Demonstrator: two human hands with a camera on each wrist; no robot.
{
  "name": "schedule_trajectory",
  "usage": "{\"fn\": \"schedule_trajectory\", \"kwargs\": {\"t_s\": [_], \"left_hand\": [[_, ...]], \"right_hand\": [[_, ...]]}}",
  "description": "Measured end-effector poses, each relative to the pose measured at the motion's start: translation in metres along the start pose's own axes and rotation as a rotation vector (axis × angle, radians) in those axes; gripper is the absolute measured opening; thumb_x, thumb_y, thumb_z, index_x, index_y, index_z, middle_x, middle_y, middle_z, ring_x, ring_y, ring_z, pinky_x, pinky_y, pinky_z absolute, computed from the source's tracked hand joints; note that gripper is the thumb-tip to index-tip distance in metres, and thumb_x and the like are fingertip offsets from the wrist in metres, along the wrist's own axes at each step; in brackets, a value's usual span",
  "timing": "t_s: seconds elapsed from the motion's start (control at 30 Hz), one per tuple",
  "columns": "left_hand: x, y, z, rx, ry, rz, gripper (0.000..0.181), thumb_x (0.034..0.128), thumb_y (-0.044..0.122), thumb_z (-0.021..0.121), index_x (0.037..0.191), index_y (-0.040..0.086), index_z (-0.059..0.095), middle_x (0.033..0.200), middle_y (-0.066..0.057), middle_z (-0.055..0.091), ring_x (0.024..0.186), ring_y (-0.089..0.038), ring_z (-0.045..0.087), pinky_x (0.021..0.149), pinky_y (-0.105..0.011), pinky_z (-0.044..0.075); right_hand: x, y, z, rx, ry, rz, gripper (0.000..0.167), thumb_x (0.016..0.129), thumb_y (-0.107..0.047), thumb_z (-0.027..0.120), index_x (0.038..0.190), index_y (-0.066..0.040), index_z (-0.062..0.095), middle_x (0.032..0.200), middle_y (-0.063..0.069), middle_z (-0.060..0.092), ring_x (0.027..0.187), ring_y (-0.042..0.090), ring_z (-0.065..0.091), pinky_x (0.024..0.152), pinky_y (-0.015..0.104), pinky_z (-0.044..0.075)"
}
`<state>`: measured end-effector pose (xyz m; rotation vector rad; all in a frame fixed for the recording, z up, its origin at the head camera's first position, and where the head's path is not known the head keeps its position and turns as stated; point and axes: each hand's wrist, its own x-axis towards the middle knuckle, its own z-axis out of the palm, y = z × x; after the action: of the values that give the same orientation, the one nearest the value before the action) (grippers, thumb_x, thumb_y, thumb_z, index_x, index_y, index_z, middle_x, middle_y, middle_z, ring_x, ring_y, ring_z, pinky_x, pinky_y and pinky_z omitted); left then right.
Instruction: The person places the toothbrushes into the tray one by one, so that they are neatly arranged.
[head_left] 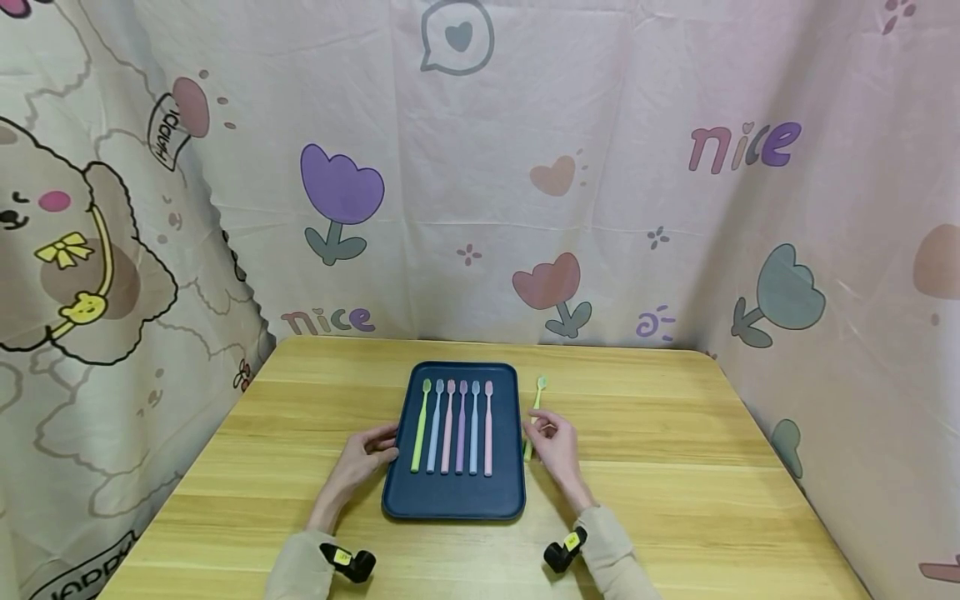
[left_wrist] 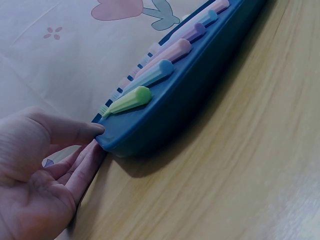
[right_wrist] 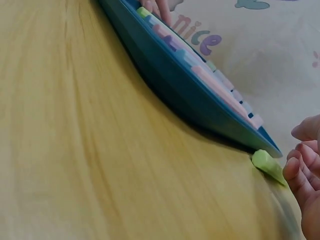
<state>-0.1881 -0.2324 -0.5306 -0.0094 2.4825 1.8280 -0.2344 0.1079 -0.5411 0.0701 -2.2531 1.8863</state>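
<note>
A dark blue tray [head_left: 453, 500] lies on the table, holding several toothbrushes side by side: a green toothbrush [head_left: 421, 429] at the left, then blue, pink and purple ones, with a pink toothbrush [head_left: 488, 433] at the right. My left hand [head_left: 358, 467] pinches the tray's left edge, thumb on the rim and fingers at its underside, as the left wrist view shows. Just outside the right edge, another green toothbrush [head_left: 537, 401] lies on the wood. My right hand [head_left: 555, 446] hovers over its handle, thumb and fingers apart in the right wrist view, gripping nothing.
The wooden table [head_left: 660, 467] reaches out on both sides of the tray. A printed curtain [head_left: 465, 167] hangs behind the table's far edge and along both sides. A black wrist camera [head_left: 351, 562] sits on the left sleeve, another wrist camera [head_left: 562, 552] on the right.
</note>
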Motion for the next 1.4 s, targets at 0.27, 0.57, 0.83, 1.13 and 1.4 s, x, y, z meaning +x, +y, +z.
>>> {"fn": "schedule_trajectory", "kwargs": {"t_s": [0.27,0.57,0.83,1.13,1.4], "left_hand": [[-0.001,0.001,0.000,-0.005,-0.004,-0.003,0.050,0.0933,-0.002,0.064,0.142,-0.005,0.053,0.137,-0.028,0.060,0.125,-0.040,0.060,0.083,-0.011,0.048],[-0.001,0.001,0.000,-0.011,0.001,0.002,0.050,0.0932,-0.004,0.063,0.142,-0.006,0.053,0.136,-0.029,0.061,0.124,-0.040,0.060,0.083,-0.012,0.049],[-0.001,0.001,0.000,-0.009,-0.002,0.000,0.050,0.0933,-0.004,0.064,0.142,-0.006,0.053,0.136,-0.028,0.061,0.124,-0.039,0.060,0.083,-0.011,0.048],[-0.001,0.000,0.000,-0.015,-0.006,0.002,0.050,0.0935,-0.004,0.063,0.142,-0.006,0.052,0.137,-0.029,0.060,0.124,-0.039,0.060,0.083,-0.012,0.049],[0.000,0.000,0.001,-0.019,-0.004,0.005,0.050,0.0934,-0.004,0.063,0.142,-0.007,0.052,0.137,-0.029,0.060,0.124,-0.040,0.060,0.083,-0.012,0.049]], "right_hand": [[0.003,0.009,-0.006,-0.020,0.066,-0.035,0.023,0.084,0.003,0.074,0.105,0.011,0.071,0.075,0.002,0.058,0.055,-0.002,0.052,0.043,0.014,0.039],[0.006,0.014,-0.013,-0.021,0.063,-0.001,0.024,0.085,0.003,0.071,0.109,0.008,0.072,0.080,0.010,0.062,0.056,-0.002,0.054,0.042,0.015,0.042],[0.006,0.012,-0.015,-0.070,0.061,-0.026,0.026,0.085,0.002,0.072,0.110,0.010,0.070,0.081,0.010,0.063,0.059,-0.003,0.056,0.050,0.015,0.045],[0.007,0.013,-0.016,-0.102,0.020,-0.007,0.030,0.085,-0.001,0.074,0.113,0.010,0.069,0.084,0.016,0.067,0.056,-0.003,0.054,0.044,0.016,0.044],[0.007,0.013,-0.016,-0.169,0.017,-0.012,0.031,0.085,-0.006,0.077,0.112,0.008,0.070,0.084,0.016,0.068,0.059,-0.003,0.055,0.049,0.016,0.046]]}}
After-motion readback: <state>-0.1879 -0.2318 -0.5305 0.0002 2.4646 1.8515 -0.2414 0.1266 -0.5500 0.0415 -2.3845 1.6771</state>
